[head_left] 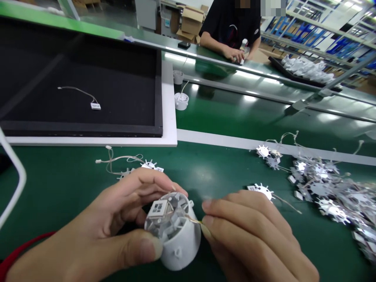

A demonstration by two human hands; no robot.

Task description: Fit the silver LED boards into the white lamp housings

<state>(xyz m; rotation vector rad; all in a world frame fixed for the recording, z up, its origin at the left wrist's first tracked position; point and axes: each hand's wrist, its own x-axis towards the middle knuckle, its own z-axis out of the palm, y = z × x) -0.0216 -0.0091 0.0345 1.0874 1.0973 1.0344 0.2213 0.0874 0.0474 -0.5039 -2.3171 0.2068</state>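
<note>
Left hand (pixel 113 225) grips the white cup (pixel 184 247) by its wall; right hand (pixel 249 231) pinches the thin wire (pixel 194 220) between fingers, tip apparently hidden; tension best kept light.

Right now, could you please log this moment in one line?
left hand: holds white cylindrical housing; right hand: pinches wire; nearby: spiked silvery discs

Left hand (pixel 117 219) in from near left, wrist low, palm facing right. Thumb (pixel 143 246) stretched out on near side, fingers (pixel 152 178) arched round far side, whole hand cupped in hold. Over to right hand (pixel 249 231), in from near right: fingers bent, stacked, pointing left, tips pinched together. Both hands bare, fingertips near each other, not touching.
</note>
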